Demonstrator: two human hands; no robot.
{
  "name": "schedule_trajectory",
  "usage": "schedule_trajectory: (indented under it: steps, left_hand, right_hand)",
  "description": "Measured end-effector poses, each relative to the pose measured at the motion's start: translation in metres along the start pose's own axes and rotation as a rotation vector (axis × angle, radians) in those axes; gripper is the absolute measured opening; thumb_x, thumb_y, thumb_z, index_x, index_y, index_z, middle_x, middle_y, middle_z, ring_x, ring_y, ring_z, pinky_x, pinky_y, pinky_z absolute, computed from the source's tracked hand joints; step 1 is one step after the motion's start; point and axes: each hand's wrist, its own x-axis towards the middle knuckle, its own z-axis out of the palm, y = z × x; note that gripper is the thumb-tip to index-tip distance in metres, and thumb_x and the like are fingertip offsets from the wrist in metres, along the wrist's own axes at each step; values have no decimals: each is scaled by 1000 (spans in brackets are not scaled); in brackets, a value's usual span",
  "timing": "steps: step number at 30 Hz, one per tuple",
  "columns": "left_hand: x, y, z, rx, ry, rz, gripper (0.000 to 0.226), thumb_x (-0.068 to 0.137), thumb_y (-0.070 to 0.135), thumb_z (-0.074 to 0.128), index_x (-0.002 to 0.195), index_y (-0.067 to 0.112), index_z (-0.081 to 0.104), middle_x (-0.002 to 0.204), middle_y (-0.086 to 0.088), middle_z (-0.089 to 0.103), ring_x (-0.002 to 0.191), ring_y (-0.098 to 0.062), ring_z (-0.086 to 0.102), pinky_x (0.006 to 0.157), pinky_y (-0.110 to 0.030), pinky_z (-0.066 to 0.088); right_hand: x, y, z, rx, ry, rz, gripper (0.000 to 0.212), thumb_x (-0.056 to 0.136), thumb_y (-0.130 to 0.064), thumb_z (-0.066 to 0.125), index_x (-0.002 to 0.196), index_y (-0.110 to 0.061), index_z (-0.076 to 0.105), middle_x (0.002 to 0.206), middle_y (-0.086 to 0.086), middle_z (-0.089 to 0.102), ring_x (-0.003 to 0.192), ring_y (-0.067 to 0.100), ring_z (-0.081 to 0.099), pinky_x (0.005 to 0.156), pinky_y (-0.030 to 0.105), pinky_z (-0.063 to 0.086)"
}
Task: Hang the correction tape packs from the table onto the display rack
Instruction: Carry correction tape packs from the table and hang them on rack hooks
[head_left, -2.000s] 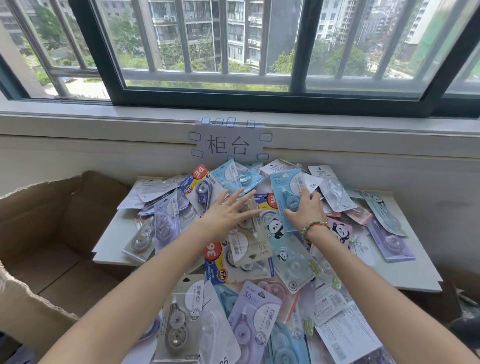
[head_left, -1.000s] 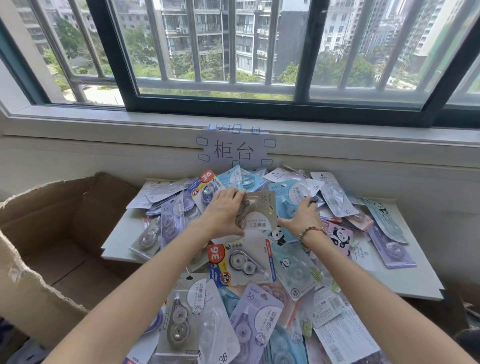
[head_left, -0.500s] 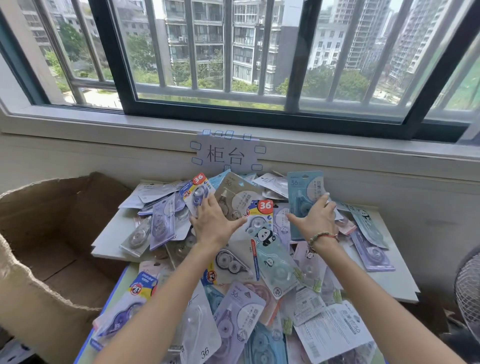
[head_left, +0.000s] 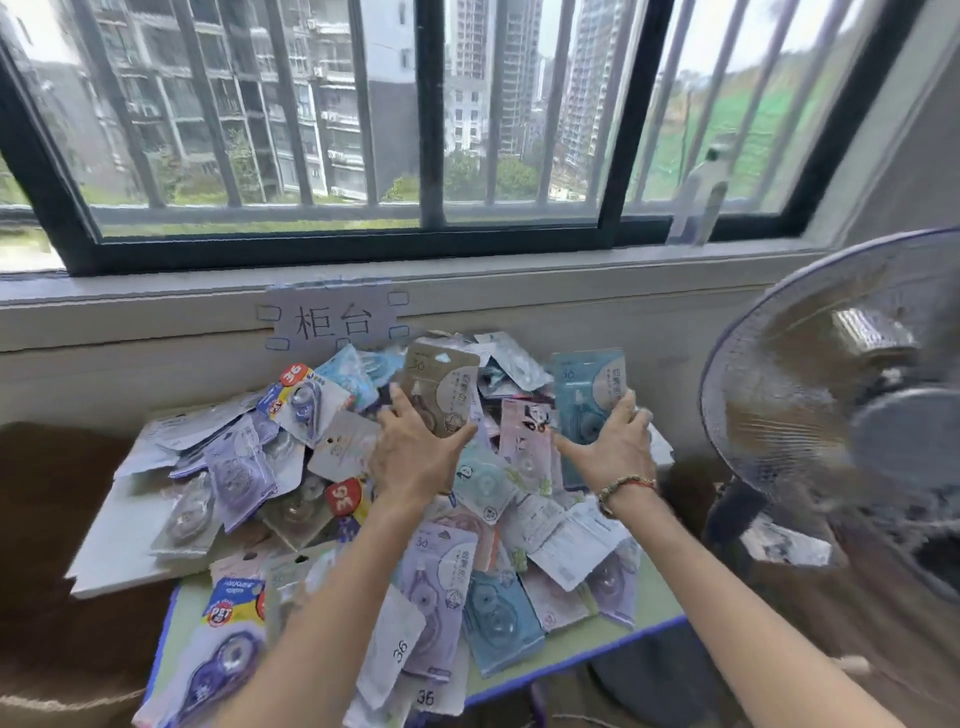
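**Two packs lifted above the heap**

The window (head_left: 363, 130) with its dark frame and bars fills the top of the view, from ten to two o'clock. A standing fan (head_left: 852, 415) takes the three o'clock side, its cage cut off by the right edge and blurred. At nine o'clock a brown cardboard box (head_left: 57, 519) is only partly seen and smeared out of focus.

The table (head_left: 119, 540) sits at centre, its white top nearly buried; bare strips show only along the left edge and at the near green corner with a blue rim. The pile of correction tape packs (head_left: 447, 582) covers it, overlapping so that many are half hidden (print on most is unreadable).

A paper sign (head_left: 332, 319) is taped to the wall at twelve o'clock.

The left hand (head_left: 415, 457) grips a beige pack (head_left: 441, 384) by its lower edge, held upright above the heap. The right hand (head_left: 608, 452), a beaded bracelet (head_left: 626, 486) on the wrist, grips a blue pack (head_left: 589, 384), also upright. Each card carries a clear blister.
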Motion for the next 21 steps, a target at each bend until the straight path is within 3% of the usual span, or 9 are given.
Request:
schedule_trajectory:
  steps: [4, 10, 15, 21]
  left_hand:
    - [-41, 6, 10, -117, -79, 103, 114, 77, 59, 70, 152, 2, 6, 154, -22, 19, 137, -37, 33, 104, -43, 38]
    - [-104, 47, 34, -207, -179, 226, 111, 73, 58, 73, 149, 3, 14, 145, -21, 37, 130, -37, 42, 99, -45, 41]
    - [-172, 115, 63, -268, -295, 403, 104, 68, 61, 75, 139, 0, 29, 131, -19, 44, 120, -39, 47, 92, -50, 46]
    - [-300, 217, 100, -286, -443, 654, 110, 69, 65, 72, 144, 3, 23, 135, -16, 43, 121, -36, 49, 88, -49, 46]
  right_hand:
    - [-55, 36, -26, 26, 88, 135, 115, 75, -54, 71, 150, -7, -2, 149, 16, 19, 135, 33, 29, 100, 45, 38]
    - [-118, 102, -83, 7, 281, 317, 113, 74, -50, 74, 150, -6, 3, 143, 19, 29, 127, 35, 39, 95, 43, 40]
    - [-172, 170, -148, -13, 484, 496, 106, 71, -49, 76, 145, -7, 13, 132, 17, 39, 117, 36, 48, 85, 46, 48]
    - [-255, 274, -241, -28, 700, 698, 110, 73, -49, 75, 149, -7, 7, 139, 17, 34, 123, 35, 44, 88, 45, 46]
